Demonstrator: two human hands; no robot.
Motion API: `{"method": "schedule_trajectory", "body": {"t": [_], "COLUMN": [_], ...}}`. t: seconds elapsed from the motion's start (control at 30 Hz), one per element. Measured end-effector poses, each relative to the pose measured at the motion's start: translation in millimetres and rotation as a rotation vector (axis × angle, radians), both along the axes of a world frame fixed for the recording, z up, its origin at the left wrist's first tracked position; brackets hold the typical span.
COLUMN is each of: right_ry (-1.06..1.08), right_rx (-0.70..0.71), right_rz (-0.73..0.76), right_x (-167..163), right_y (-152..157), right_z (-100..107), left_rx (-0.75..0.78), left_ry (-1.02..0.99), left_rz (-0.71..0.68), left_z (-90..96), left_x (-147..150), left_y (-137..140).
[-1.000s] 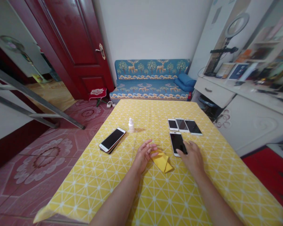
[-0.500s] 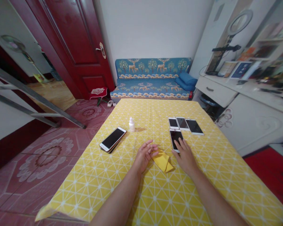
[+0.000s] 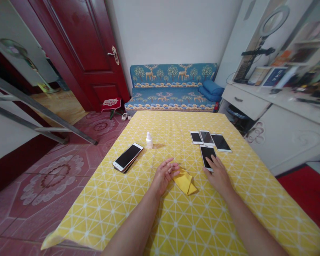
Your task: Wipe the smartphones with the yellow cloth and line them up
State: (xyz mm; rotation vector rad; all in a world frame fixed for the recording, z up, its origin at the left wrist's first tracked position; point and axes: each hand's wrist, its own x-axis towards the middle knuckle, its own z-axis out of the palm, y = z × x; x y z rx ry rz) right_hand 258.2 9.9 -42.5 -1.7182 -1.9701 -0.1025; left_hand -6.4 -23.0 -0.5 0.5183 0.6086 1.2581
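My right hand (image 3: 219,175) lies with outstretched fingers on the lower part of a white-framed smartphone (image 3: 207,155), thumb by its near edge. Just beyond that phone, three more smartphones lie side by side: a small one (image 3: 196,137), a middle one (image 3: 207,138) and a larger one (image 3: 221,142). Palm turned inward, my left hand (image 3: 164,174) rests with loosely bent, parted fingers at the left end of a folded yellow cloth (image 3: 185,182). Whether its fingertips touch the cloth I cannot tell. Farther left are a small stack of smartphones (image 3: 128,156) and an upright white bottle (image 3: 149,140).
A yellow patterned tablecloth (image 3: 176,224) covers the table. Beyond its far edge stands a blue sofa (image 3: 173,96). On the right is a white cabinet (image 3: 290,135) with a ring light (image 3: 276,23); a metal ladder-like frame (image 3: 50,117) stands on the left.
My right hand has slid the smartphone to the right, so it now sits below the middle and larger phones. My left hand and the yellow cloth have stayed in place.
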Motion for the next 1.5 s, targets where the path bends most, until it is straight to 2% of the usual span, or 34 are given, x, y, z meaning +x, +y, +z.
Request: {"method": "schedule_trajectory", "body": {"t": [0.1,0.23,0.4,0.57,0.7,0.8,0.9,1.07,1.2,1.33,1.5], "right_ry": [-0.006,-0.029,-0.029,0.015,0.060,0.090,0.093,0.087,0.082,0.071,0.049], "right_rx": [-0.029,-0.067,-0.041,-0.030,-0.024,0.017,0.046,-0.014,-0.024,-0.022,-0.010], "right_rz": [-0.003,-0.073,-0.163,-0.188,-0.154,-0.130,-0.050,0.110,0.145,0.126,0.112], "right_x": [3,9,40,69,75,68,51,7,-16,-21,-16], "right_y": [-4,-30,-49,-21,3,1,-19,-44,-24,3,-5], "right_z": [3,3,-5,-6,-3,-5,-6,0,7,10,5], "left_rx": [-0.010,-0.023,-0.041,-0.015,-0.002,-0.003,-0.015,-0.017,-0.019,-0.020,-0.018], "left_ry": [0.001,-0.005,0.007,0.008,0.003,0.002,0.002,0.004,0.015,0.015,0.001], "left_rz": [0.002,0.010,0.010,0.002,0.002,0.005,0.008,0.006,0.010,0.011,0.012], "left_z": [2.0,4.4,4.7,1.7,0.7,1.6,2.6,1.9,0.4,0.6,1.5], "left_x": [0,0,0,0,0,-1,0,1,1,-1,-1], "left_y": [0,-1,-1,0,-1,-2,-1,1,0,0,-1]}}
